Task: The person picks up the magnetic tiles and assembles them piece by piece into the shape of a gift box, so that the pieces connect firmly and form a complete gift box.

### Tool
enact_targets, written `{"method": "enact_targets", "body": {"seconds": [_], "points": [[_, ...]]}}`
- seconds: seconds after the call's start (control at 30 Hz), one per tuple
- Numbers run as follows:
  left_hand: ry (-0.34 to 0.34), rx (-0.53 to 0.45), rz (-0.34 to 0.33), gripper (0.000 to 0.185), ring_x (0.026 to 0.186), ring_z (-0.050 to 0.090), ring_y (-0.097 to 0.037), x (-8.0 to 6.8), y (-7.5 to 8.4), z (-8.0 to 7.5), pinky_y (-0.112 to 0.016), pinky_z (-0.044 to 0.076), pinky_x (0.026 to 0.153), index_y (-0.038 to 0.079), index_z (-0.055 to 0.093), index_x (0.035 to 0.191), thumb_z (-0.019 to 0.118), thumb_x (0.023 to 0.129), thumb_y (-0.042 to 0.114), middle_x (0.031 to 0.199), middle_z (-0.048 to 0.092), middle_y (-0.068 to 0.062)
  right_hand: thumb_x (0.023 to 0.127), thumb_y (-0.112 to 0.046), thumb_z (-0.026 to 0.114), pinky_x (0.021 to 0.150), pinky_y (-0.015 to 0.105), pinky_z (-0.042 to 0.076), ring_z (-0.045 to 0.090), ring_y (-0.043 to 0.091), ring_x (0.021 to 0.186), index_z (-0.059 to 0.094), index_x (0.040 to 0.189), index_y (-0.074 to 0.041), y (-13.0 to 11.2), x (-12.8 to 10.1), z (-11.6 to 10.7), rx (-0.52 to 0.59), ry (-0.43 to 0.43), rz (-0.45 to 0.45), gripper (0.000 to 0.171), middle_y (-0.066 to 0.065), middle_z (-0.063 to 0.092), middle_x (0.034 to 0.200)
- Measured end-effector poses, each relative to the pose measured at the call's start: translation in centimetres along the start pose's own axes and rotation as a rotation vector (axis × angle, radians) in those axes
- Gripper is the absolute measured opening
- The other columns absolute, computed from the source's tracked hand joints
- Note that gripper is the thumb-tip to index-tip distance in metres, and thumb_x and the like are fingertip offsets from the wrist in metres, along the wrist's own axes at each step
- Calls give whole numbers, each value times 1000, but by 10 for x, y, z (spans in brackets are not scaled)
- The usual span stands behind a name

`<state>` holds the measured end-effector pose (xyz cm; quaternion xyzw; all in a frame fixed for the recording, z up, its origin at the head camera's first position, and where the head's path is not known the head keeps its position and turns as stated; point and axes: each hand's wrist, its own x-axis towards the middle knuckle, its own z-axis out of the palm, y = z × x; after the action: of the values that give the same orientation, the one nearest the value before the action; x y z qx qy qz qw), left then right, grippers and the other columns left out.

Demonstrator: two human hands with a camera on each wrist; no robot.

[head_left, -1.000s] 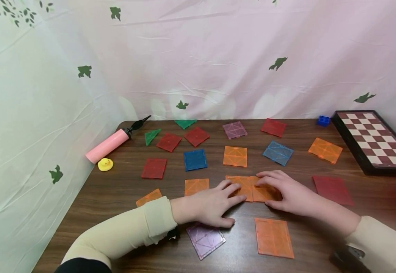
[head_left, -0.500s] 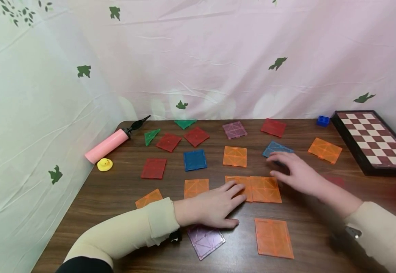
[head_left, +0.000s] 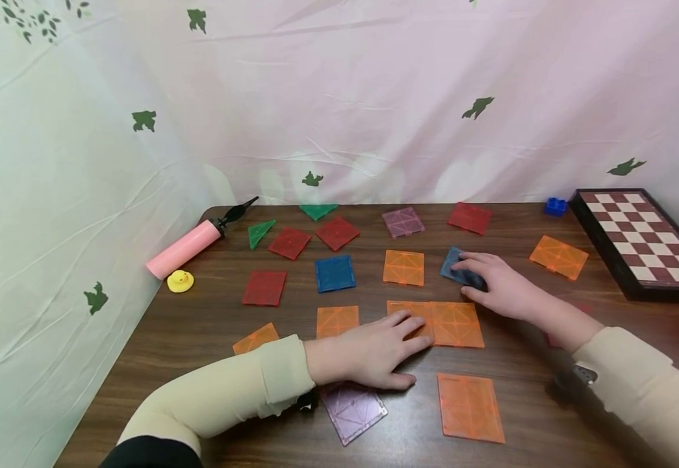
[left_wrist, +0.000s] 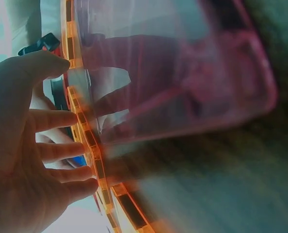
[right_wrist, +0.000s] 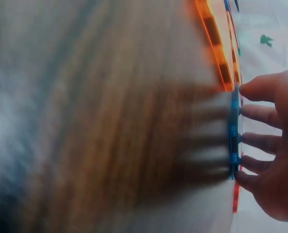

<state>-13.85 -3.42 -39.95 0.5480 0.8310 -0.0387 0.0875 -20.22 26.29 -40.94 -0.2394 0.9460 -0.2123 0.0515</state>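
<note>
1. Left hand (head_left: 377,351) flat on the tabletop (head_left: 199,331), fingers straight, fingertips resting on the left of two joined orange tiles (head_left: 440,323); holding nothing.
2. Right hand (head_left: 499,286) laid over a blue tile (head_left: 455,268), fingers spread across its top, thumb at its near edge; in the right-wrist view, fingertips (right_wrist: 253,114) touching the thin blue edge (right_wrist: 234,131).
3. Blue tile lying just behind the joined orange pair, beside a single orange tile (head_left: 403,267) to its left.
4. Purple tile (head_left: 353,411) partly under the left wrist; large orange tile (head_left: 470,407) near the front edge.
5. More orange tiles at (head_left: 337,320), (head_left: 256,338) and (head_left: 558,257); red tiles at (head_left: 264,287), (head_left: 289,243), (head_left: 336,233) and (head_left: 469,218); second blue tile (head_left: 334,273); far purple tile (head_left: 403,222); green triangles (head_left: 260,233) and (head_left: 318,211).
6. Pink pump (head_left: 190,246) and yellow duck (head_left: 180,281) on the left; chessboard (head_left: 643,240) and blue brick (head_left: 555,207) on the right.
7. No readable writing or brand anywhere.
</note>
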Motion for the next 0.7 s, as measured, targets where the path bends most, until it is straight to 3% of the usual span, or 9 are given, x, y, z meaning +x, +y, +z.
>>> {"method": "enact_targets", "body": {"seconds": [0.37, 0.7], "points": [[10, 0, 4, 68, 146, 32, -30, 1, -1, 1, -34, 28, 118, 17, 40, 158, 54, 101, 53, 160, 34, -13, 98, -16, 69, 106, 69, 32, 38, 47, 138, 65, 132, -10, -10, -7, 10, 54, 2, -158, 35, 23, 47, 149], [25, 2, 12, 68, 145, 33, -30, 1, -1, 1, -34, 29, 117, 17, 42, 157, 54, 101, 53, 159, 35, -13, 99, -18, 69, 106, 68, 33, 38, 44, 139, 66, 127, -14, -14, -9, 13, 88, -6, -191, 29, 19, 49, 149]]}}
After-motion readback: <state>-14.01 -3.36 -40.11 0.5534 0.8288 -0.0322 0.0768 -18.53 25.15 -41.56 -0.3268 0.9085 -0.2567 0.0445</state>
